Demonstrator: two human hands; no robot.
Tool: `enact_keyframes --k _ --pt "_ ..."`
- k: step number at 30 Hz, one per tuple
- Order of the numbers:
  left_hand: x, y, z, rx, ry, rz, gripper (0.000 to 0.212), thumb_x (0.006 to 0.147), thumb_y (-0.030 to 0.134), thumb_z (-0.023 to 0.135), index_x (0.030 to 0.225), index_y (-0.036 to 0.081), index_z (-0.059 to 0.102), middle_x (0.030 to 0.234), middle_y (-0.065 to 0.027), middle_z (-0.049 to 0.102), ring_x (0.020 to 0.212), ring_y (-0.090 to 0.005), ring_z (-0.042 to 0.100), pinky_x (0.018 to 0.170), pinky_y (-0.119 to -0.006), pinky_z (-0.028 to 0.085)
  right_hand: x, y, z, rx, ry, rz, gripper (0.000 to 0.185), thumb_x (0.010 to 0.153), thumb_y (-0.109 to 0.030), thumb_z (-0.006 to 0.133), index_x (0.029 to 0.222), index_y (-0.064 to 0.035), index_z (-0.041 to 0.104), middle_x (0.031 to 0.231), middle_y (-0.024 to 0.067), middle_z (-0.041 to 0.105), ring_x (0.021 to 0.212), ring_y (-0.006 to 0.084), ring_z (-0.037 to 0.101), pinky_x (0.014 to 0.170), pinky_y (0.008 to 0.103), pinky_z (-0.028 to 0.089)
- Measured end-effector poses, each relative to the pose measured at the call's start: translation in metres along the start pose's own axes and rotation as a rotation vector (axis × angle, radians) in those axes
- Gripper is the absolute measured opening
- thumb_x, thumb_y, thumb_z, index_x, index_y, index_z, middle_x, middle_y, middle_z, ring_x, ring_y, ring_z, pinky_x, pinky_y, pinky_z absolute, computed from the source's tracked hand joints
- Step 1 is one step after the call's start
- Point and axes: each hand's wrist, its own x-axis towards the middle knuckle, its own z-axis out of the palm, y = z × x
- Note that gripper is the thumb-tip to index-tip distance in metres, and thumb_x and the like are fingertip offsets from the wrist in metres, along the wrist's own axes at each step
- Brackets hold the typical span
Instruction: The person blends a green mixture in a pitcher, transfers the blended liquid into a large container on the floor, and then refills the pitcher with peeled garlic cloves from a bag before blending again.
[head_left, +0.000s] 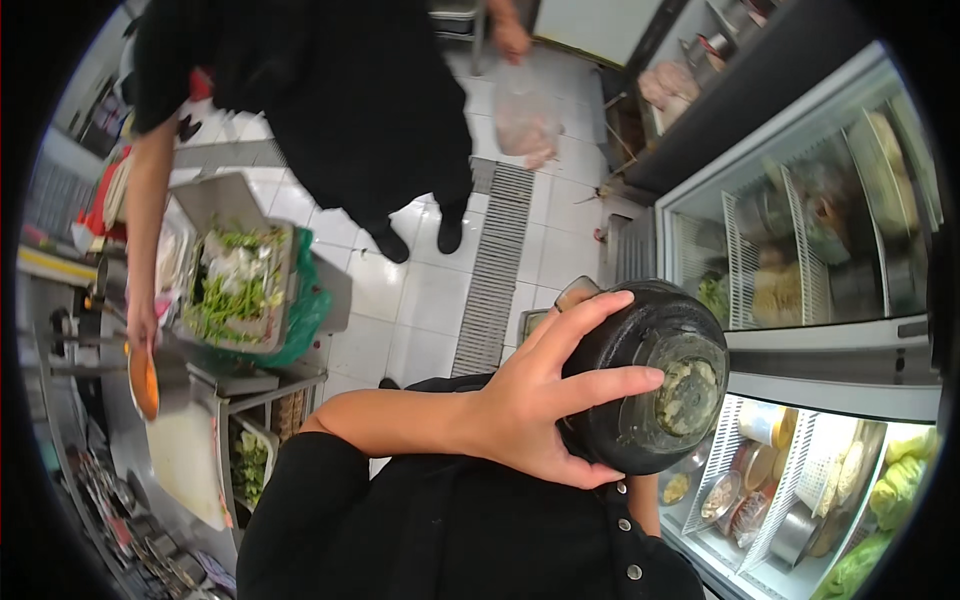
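My left hand (555, 397) reaches in from the left, fingers spread over a round black vessel (600, 360), perhaps stacked bowls. A smaller clear container (690, 386) with pale, greenish contents lies against the vessel's face, under my fingertips. The vessel is in front of my torso, beside the refrigerator. My right forearm (643, 504) shows just below the vessel; my right hand is hidden behind it. A glass-like edge (576, 291) shows behind my left fingers, too little of it to name.
A glass-door refrigerator (825, 341) with stocked wire shelves stands at right. Another person (322, 90) in black holds an orange-toned dish (142, 381) and a plastic bag (527, 116). A bin of greens (281, 300) and a steel counter (135, 450) stand left. A drain grate (495, 277) crosses the tiled floor.
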Motion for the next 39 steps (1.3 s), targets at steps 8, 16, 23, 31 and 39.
enact_keyframes --k 8,16,23,31,39 --pt "0.104 -0.078 0.100 -0.116 -0.063 0.049 0.081 0.050 0.029 0.087 0.125 0.020 0.058 0.142 -0.0264 0.030 0.116 -0.0437 0.044 0.096 -0.048 0.039 0.131 0.046 -0.052 0.025 0.008 -0.034 0.032 0.085 -0.028 0.049 0.081 0.0018 0.060 0.077 0.0150 0.060 0.069 0.0277 0.057 0.064 0.0390 0.042" --pt "0.208 -0.176 0.085 -0.088 -0.027 0.075 0.079 0.050 0.029 0.087 0.124 0.020 0.059 0.140 -0.0262 0.032 0.113 -0.0438 0.044 0.094 -0.048 0.040 0.281 0.124 0.001 0.077 -0.055 -0.060 0.033 0.085 -0.027 0.048 0.085 0.0039 0.060 0.081 0.0158 0.062 0.073 0.0270 0.058 0.068 0.0384 0.044" --pt "0.327 -0.284 0.040 -0.060 -0.052 0.088 0.076 0.051 0.030 0.086 0.121 0.019 0.060 0.138 -0.0270 0.033 0.107 -0.0432 0.046 0.090 -0.048 0.042 0.422 0.194 0.069 0.087 -0.077 -0.076 0.034 0.086 -0.025 0.047 0.089 0.0057 0.061 0.085 0.0165 0.063 0.076 0.0265 0.060 0.071 0.0380 0.045" --pt "0.457 -0.409 -0.039 0.018 -0.019 0.021 0.075 0.051 0.030 0.086 0.121 0.015 0.063 0.139 -0.0278 0.035 0.116 -0.0415 0.048 0.094 -0.046 0.041 0.573 0.280 0.170 0.139 -0.138 -0.032 0.035 0.087 -0.023 0.046 0.092 0.0078 0.061 0.090 0.0172 0.064 0.080 0.0258 0.062 0.075 0.0374 0.047" --pt "0.553 -0.515 -0.178 0.238 0.209 0.070 0.075 0.050 0.027 0.087 0.120 0.012 0.063 0.137 -0.0263 0.036 0.117 -0.0432 0.048 0.097 -0.046 0.043 0.701 0.380 0.334 0.266 -0.377 0.024 0.037 0.087 -0.022 0.045 0.096 0.0098 0.062 0.095 0.0180 0.066 0.084 0.0252 0.063 0.078 0.0369 0.049"
